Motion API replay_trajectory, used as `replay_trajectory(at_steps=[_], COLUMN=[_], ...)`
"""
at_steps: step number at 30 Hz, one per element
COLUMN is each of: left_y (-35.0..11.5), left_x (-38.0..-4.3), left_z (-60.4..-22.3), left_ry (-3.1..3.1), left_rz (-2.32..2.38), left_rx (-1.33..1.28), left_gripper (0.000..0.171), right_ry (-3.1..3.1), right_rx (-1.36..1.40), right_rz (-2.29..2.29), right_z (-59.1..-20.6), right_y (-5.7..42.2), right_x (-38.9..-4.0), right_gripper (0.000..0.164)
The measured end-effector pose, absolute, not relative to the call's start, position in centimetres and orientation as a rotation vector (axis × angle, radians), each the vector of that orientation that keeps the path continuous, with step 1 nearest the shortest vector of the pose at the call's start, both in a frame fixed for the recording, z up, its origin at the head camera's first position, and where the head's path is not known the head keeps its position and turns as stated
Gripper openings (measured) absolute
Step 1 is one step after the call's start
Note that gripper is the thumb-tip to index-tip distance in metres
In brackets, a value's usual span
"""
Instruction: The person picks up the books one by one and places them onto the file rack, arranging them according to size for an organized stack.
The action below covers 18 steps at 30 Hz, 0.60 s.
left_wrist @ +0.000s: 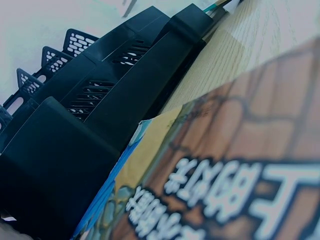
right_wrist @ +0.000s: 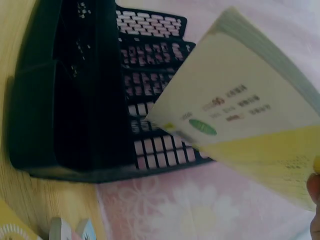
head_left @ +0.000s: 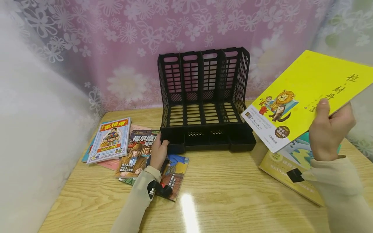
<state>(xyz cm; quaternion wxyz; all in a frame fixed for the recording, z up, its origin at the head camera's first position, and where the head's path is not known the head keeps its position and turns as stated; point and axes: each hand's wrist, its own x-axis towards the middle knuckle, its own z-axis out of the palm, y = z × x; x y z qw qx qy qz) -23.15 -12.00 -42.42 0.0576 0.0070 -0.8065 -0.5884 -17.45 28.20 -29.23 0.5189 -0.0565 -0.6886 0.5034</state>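
Note:
My right hand (head_left: pixel 331 131) holds a yellow book (head_left: pixel 309 84) up at the right, thumb on its cover, which shows a lion and other animals. In the right wrist view the book's pale and yellow side (right_wrist: pixel 215 95) tilts in front of the black file rack's slots. At the front left corner of the black file rack (head_left: pixel 215 145), my left hand (head_left: pixel 158 153) grips the edge; most of its fingers are hidden. The rack stands upright with slatted compartments at the back and small bins along the front.
Several books and magazines lie left of the rack, among them a white-bordered comic (head_left: pixel 112 140) and a detective book (head_left: pixel 135 155). A brick-patterned book (head_left: pixel 175 181) lies under my left wrist. More books, one yellow (head_left: pixel 287 176), lie at the right. A pink floral curtain (head_left: pixel 131 58) hangs behind.

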Motion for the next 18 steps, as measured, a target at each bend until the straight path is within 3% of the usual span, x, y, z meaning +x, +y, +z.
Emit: replay_trajectory(at_steps=[7, 18], left_y=[-12.0, -12.0], left_x=[-23.1, -23.2], left_z=[-42.4, -42.4], left_ry=[-2.443, -2.448], left_rz=[-1.784, -1.77], left_rx=[0.012, 0.016], left_gripper=[0.06, 0.06], right_ry=[-1.58, -1.729], right_rx=[0.073, 0.094], right_rz=[1.136, 1.068], right_z=[-30.2, -30.1], right_y=[25.6, 22.7], right_x=[-19.4, -21.4], right_gripper=[0.022, 0.025])
